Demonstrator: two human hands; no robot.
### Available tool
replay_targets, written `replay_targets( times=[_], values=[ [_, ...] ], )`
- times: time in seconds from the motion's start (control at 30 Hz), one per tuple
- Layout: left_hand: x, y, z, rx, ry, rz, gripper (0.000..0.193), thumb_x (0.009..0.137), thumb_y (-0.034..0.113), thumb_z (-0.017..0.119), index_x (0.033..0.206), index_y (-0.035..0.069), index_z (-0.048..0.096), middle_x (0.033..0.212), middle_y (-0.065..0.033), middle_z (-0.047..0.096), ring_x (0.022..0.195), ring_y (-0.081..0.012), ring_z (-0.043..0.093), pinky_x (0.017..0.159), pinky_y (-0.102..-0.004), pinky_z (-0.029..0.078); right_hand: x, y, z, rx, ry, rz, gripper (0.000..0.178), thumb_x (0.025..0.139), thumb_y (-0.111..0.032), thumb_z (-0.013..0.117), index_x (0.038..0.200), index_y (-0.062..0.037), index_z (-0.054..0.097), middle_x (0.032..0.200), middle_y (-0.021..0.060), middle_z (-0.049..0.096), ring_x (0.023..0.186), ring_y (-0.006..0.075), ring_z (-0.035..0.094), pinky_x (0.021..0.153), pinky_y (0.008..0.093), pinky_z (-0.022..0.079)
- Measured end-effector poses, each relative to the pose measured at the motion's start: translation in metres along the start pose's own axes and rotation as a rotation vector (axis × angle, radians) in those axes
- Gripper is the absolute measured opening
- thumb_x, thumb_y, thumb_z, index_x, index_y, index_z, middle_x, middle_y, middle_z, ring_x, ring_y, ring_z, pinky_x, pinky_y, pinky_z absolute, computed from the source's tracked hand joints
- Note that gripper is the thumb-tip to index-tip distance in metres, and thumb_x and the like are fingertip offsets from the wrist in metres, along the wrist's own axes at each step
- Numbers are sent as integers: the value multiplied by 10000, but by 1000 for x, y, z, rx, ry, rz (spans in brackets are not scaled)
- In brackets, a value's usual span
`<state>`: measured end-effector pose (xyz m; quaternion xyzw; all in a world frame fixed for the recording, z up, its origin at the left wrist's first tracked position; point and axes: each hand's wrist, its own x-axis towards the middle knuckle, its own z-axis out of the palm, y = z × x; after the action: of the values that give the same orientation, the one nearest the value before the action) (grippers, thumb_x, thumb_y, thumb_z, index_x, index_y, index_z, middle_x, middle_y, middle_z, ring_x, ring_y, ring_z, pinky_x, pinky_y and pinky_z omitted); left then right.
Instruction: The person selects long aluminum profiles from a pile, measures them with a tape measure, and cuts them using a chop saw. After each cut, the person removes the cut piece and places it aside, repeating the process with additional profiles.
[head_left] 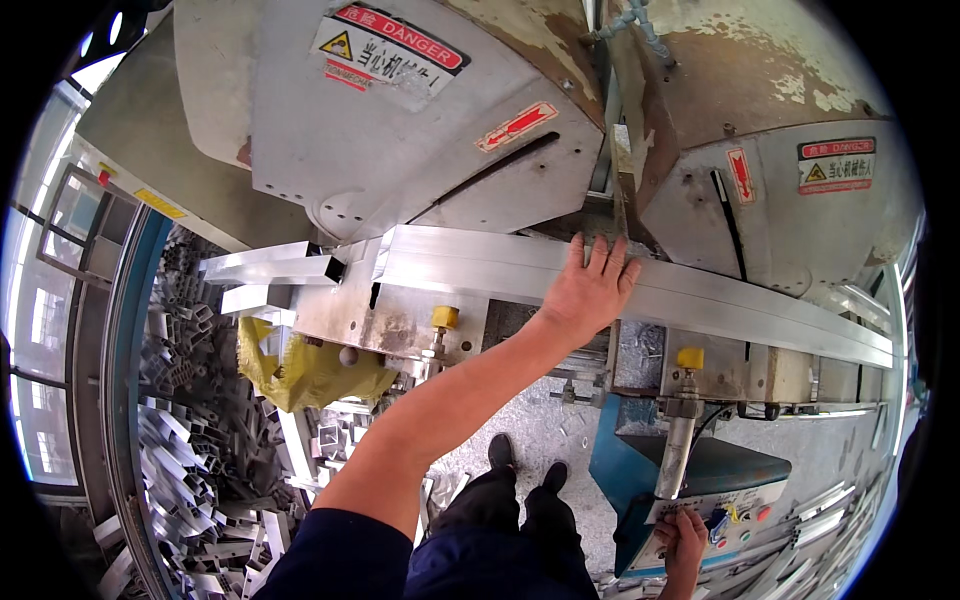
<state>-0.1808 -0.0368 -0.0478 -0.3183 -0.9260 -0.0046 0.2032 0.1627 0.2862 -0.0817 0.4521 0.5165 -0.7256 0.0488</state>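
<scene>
The aluminium profile (700,300) lies directly beneath the fingers of the left hand (588,297), its long axis running left to right, roughly crosswise to them. These fingers are extended and slightly spread, resting on the metal without closing around it; their tips reach its far edge. The left hand is nearer. The right hand (686,545) is well apart, rightward and toward the operator, its fingers bent at the control box (735,468); whether they grip anything cannot be told.
</scene>
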Motion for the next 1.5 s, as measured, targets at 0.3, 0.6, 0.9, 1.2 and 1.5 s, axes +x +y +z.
replay_targets(
  times=[0.3, 0.6, 0.9, 1.2, 1.5],
  values=[
    [1, -1, -4, -47, -96, -2, 605, 849, 196, 569, 1410, 30, 416, 1436, -240, 394, 1296, -407, 408, 1068, -620, 307, 1, 3, -7, -50, -2, 3, 169, 934, -125, 597, 1059, -12, 603, 811, 109, 665, 643, 215, 675, 544, 302, 545],
    [-5, -19, -36, -121, -269, -95, 900, 645, 231, 750, 1437, 24, 377, 1404, -221, 419, 1268, -378, 419, 1107, -559, 282, -7, -15, 5, -271, -51, 94, 369, 941, -280, 620, 1210, -30, 588, 1002, 109, 677, 797, 200, 662, 602, 287, 512],
    [-11, -30, -36, -98, -279, -161, 944, 545, 235, 785, 1395, 25, 431, 1182, -164, 523, 1111, -311, 493, 968, -444, 373, -13, -8, -1, -306, -96, 29, 365, 956, -250, 595, 1246, -29, 568, 957, 96, 677, 728, 181, 655, 503, 262, 466],
    [-13, -27, -33, -107, -246, -218, 849, 547, 184, 789, 1331, 39, 498, 1091, -114, 569, 1061, -274, 519, 914, -407, 378, -16, 8, -12, -212, -50, -12, 189, 924, -140, 618, 1070, -22, 602, 823, 97, 668, 654, 184, 663, 562, 289, 562],
    [-18, -14, -19, -42, -152, -329, 824, 568, 231, 812, 1329, 88, 530, 1125, -78, 587, 1098, -248, 518, 995, -454, 344, -37, 13, 28, -418, -281, -15, 243, 911, -132, 623, 1109, 7, 592, 889, 126, 673, 730, 221, 683, 623, 328, 579]
  ],
)
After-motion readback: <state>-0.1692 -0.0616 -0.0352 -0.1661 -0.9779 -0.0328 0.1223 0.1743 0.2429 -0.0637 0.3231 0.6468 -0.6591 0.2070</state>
